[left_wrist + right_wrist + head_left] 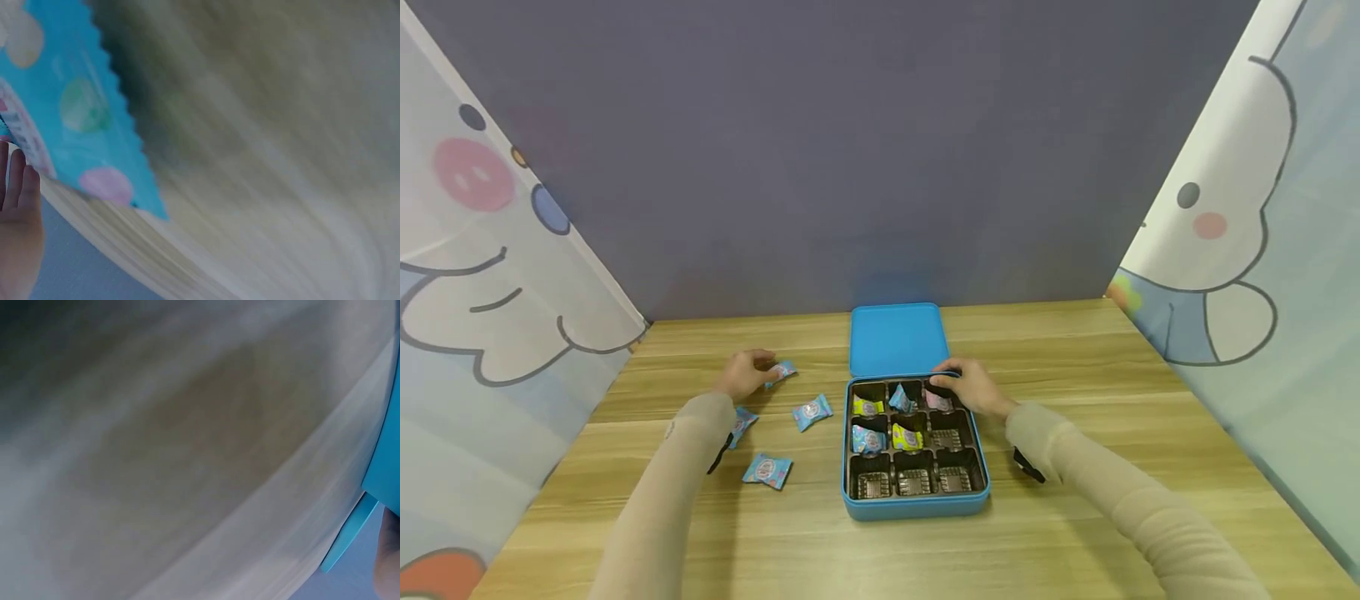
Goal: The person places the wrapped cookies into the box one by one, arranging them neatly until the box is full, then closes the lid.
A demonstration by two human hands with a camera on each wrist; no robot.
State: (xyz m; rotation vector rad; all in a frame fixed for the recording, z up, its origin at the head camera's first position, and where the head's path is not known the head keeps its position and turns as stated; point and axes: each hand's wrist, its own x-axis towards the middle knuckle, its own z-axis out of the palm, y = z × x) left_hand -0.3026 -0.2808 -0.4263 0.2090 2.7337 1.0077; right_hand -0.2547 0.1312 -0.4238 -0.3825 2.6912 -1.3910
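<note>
My left hand (747, 372) is at the far left of the table, with thumb and fingertips at a blue wrapped candy (782, 372), which they appear to pinch. In the left wrist view the fingers (22, 181) show at the left edge, and another blue candy (81, 106) fills the near corner. My right hand (976, 388) grips the far right corner of a blue box (917, 507), thumb over the inside and fingers along the back rim. Beneath the thumb, a pink candy (937, 401) sits in the far right compartment. The right wrist view shows little of that hand.
The box's lid (898, 340) lies open behind it. Yellow-green candies (907, 437) and blue candies (868, 440) sit in other compartments of the dark tray (925, 458). More blue candies (812, 412) lie on the wooden table (790, 542) left of the box. A grey wall stands behind.
</note>
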